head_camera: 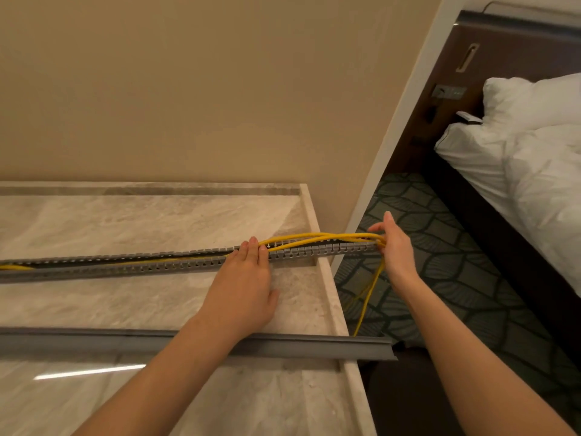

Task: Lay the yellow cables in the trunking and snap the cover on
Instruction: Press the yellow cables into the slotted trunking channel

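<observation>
A long grey slotted trunking lies across the marble tabletop, its right end jutting past the table's edge. Yellow cables run inside it on the left and arch above it near the right end, then hang down toward the floor. My left hand lies flat with straight fingers pressing on the trunking and the cables. My right hand grips the cable bundle at the trunking's right end. The grey cover lies apart, nearer to me, parallel to the trunking.
A beige wall rises behind the table. Right of the table edge is patterned carpet, then a bed with white bedding and a dark headboard.
</observation>
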### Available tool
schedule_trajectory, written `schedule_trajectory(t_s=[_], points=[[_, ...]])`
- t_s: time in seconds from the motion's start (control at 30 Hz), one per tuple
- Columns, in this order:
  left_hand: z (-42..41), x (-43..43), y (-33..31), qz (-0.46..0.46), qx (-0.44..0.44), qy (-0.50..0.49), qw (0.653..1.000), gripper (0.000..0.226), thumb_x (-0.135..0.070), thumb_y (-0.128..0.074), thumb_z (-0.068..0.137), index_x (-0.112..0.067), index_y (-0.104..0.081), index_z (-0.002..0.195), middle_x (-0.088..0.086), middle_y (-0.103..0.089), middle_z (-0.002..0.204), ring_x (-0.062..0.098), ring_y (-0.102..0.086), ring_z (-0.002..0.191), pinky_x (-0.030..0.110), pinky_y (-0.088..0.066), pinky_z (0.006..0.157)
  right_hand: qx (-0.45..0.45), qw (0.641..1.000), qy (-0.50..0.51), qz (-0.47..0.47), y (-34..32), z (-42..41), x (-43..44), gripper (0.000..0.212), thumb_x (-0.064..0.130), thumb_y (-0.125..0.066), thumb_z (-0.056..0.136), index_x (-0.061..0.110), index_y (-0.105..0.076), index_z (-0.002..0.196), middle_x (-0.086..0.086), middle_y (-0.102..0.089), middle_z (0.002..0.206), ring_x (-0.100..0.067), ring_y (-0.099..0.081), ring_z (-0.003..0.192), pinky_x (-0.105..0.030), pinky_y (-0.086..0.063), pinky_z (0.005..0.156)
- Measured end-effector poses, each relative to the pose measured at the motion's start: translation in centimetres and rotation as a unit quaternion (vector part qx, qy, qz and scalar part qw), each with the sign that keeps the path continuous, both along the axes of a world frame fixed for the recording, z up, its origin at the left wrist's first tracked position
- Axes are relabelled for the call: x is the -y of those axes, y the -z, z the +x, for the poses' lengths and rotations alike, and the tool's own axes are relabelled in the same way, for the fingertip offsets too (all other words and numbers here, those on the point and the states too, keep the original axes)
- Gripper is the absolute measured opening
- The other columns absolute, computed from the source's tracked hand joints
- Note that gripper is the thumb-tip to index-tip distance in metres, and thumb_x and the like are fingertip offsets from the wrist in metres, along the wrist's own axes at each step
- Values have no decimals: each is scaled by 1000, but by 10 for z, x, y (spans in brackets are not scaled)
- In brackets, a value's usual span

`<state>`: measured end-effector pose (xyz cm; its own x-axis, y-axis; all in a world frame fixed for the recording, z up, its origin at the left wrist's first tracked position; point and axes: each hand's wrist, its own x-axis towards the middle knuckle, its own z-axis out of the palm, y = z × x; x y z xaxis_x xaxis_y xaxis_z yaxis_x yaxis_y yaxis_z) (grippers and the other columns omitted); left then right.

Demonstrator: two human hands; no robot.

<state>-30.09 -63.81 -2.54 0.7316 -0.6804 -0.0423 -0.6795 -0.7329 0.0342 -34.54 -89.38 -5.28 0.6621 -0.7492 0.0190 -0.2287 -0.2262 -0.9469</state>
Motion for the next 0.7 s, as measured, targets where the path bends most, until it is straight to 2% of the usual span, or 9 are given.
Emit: schedule_trajectory(t_s=[0.1, 0.2, 0.27, 0.33, 0.4, 0.5, 0.6, 0.7], points=[[0, -1, 0, -3, -1, 1, 1000, 74, -41, -35, 93, 0, -4, 146, 22, -4, 155, 30, -10, 144, 37, -10, 117, -48, 998, -33, 29, 9, -3, -4, 59, 52, -22, 96, 15, -67, 88, 1, -60, 73, -10, -52, 69, -24, -37, 64], [1, -1, -1, -6, -1, 4, 1000, 73, -40, -36, 94, 0, -4, 146, 22, -5, 155, 30, -10, 144, 37, -10, 117, -35, 999, -24, 23, 4, -4, -5, 57, 49, -22, 97, 13, -66, 94, -3, -62, 81, -14, -55, 77, -24, -40, 67], [0, -1, 0, -10, 2, 6, 1000, 73, -41, -35, 94, 0, -3, 146, 22, -4, 155, 30, -9, 144, 37, -10, 118, -4, 999, -1, -43, -6, -8, -5, 44, 43, -30, 98, 15, -64, 94, -3, -63, 90, -12, -56, 86, -17, -40, 71], [-1, -3, 2, -14, 4, 8, 1000, 73, -41, -34, 94, -1, -2, 146, 22, -2, 155, 30, -7, 144, 37, -9, 118, 26, 988, -7, -152, -19, -13, -10, 24, 32, -43, 96, 18, -62, 97, 1, -63, 95, -9, -56, 89, -7, -37, 70], [-1, -5, 4, -22, 2, 12, 1000, 73, -42, -34, 94, -2, -2, 146, 21, 0, 155, 28, -5, 144, 36, -7, 118, 21, 965, -55, -254, -34, -17, -20, 17, 25, -52, 91, 19, -61, 104, 5, -61, 102, -7, -54, 96, -10, -36, 78], [1, -9, 4, -40, -4, 20, 999, 75, -43, -37, 93, -5, -2, 147, 17, 1, 156, 26, -3, 145, 35, -6, 118, -46, 909, -161, -380, -45, -19, -42, 30, 25, -56, 89, 20, -56, 119, 5, -58, 118, -9, -48, 113, -23, -33, 95], [0, -14, 4, -65, -7, 24, 998, 72, -44, -38, 94, -10, -5, 148, 11, 0, 157, 22, -3, 145, 34, -5, 117, -94, 862, -249, -431, -43, -23, -67, 46, 28, -56, 89, 17, -46, 133, 0, -49, 137, -15, -40, 127, -28, -28, 106], [-4, -18, 5, -89, -6, 20, 996, 69, -43, -39, 94, -15, -7, 148, 7, -3, 158, 20, -4, 145, 35, -7, 117, -154, 820, -286, -470, -35, -25, -83, 60, 36, -52, 90, 16, -30, 143, -3, -33, 149, -17, -25, 138, -34, -16, 115]])
